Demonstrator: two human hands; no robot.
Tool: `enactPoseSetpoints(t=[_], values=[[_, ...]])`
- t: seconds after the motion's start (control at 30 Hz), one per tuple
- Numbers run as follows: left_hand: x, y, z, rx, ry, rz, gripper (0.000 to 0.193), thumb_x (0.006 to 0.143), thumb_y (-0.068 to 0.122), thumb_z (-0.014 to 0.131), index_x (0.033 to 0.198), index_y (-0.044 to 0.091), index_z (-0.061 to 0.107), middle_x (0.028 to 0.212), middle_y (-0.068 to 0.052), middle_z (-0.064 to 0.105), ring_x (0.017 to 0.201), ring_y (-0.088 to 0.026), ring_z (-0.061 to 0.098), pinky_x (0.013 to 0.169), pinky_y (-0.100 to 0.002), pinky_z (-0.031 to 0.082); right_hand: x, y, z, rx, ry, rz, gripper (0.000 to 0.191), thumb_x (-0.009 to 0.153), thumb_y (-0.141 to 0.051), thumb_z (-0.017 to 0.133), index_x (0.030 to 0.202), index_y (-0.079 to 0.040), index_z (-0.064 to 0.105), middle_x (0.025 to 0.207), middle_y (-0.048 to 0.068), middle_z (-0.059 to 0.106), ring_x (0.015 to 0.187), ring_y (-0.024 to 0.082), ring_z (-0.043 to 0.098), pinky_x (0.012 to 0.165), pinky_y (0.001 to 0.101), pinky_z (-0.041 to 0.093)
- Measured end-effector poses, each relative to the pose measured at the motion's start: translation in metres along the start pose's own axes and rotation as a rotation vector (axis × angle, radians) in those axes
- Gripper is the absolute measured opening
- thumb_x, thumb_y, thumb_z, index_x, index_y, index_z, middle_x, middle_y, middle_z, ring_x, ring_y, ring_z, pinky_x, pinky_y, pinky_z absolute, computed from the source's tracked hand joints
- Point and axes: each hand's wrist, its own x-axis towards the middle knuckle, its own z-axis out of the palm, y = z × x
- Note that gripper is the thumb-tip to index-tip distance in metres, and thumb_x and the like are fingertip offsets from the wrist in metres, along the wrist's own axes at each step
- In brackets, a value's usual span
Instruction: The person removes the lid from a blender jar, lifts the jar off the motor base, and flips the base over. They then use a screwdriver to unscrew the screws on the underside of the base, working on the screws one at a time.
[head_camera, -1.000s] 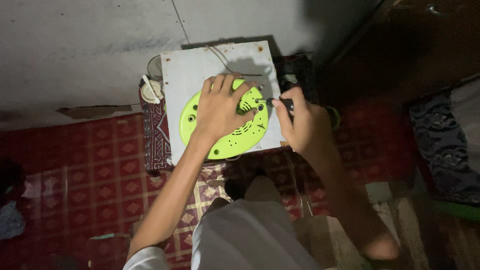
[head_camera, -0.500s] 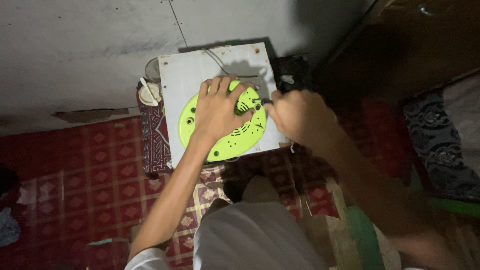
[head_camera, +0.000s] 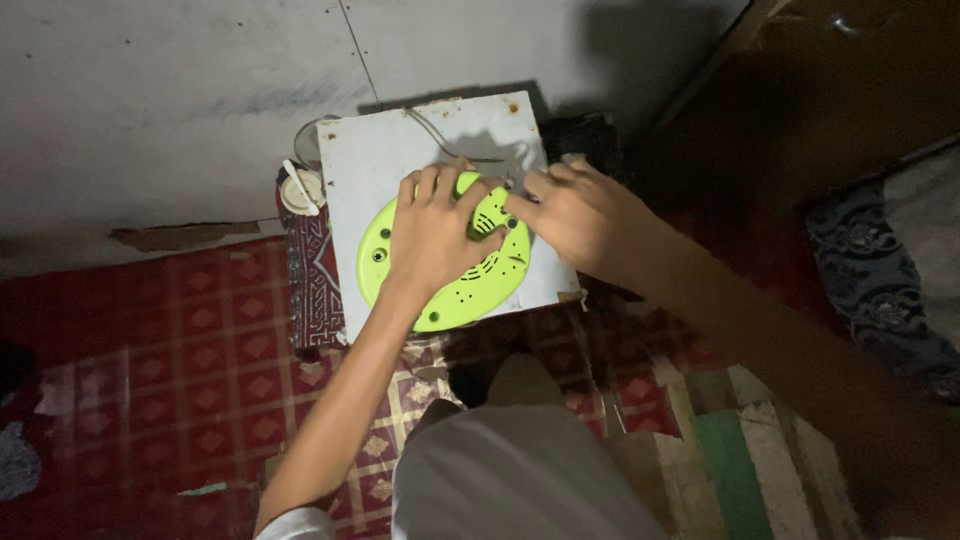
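Note:
A lime-green round disc (head_camera: 470, 295) with small holes and slots lies flat on a white square board (head_camera: 400, 150). My left hand (head_camera: 435, 235) presses down on the middle of the disc with its fingers spread toward the far rim. My right hand (head_camera: 575, 215) sits at the disc's upper right edge, its curled fingertips touching the green surface beside my left fingers. Whatever is under those fingertips is hidden. A thin white cord (head_camera: 430, 125) runs across the board behind both hands.
A small white round object (head_camera: 300, 190) sits off the board's left edge. Red patterned mats (head_camera: 180, 340) cover the floor below a grey surface (head_camera: 150, 100). Dark furniture (head_camera: 800, 100) stands at the right, with a dark patterned cloth (head_camera: 880, 270) beside it. My knees are below the board.
My right hand has moved left from the disc's right side onto its upper right rim. The dark tool it held a second ago no longer shows. My left hand stayed on the disc.

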Motion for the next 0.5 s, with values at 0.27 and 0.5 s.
enactPoseSetpoints(t=[0.27, 0.5], values=[[0.000, 0.002, 0.004, 0.006, 0.033, -0.053, 0.058, 0.078, 0.041, 0.080, 0.129, 0.016, 0.069, 0.133, -0.014, 0.061, 0.125, -0.033, 0.053, 0.109, -0.049, 0.036, 0.012, -0.012, 0.025, 0.248, 0.012, 0.503, 0.026, 0.102, -0.024, 0.065, 0.107, 0.002, 0.062, 0.078, 0.018, 0.067, 0.067, 0.038, 0.069, 0.057, 0.0468, 0.054], [-0.005, 0.011, 0.000, -0.002, 0.060, -0.035, 0.055, 0.080, 0.042, 0.080, 0.128, 0.017, 0.069, 0.131, -0.013, 0.061, 0.125, -0.033, 0.051, 0.109, -0.048, 0.036, -0.006, 0.001, 0.027, 0.092, -0.162, 0.615, 0.040, 0.093, -0.038, 0.070, 0.070, -0.005, 0.070, 0.064, 0.019, 0.065, 0.056, 0.038, 0.067, 0.051, 0.0496, 0.054]])
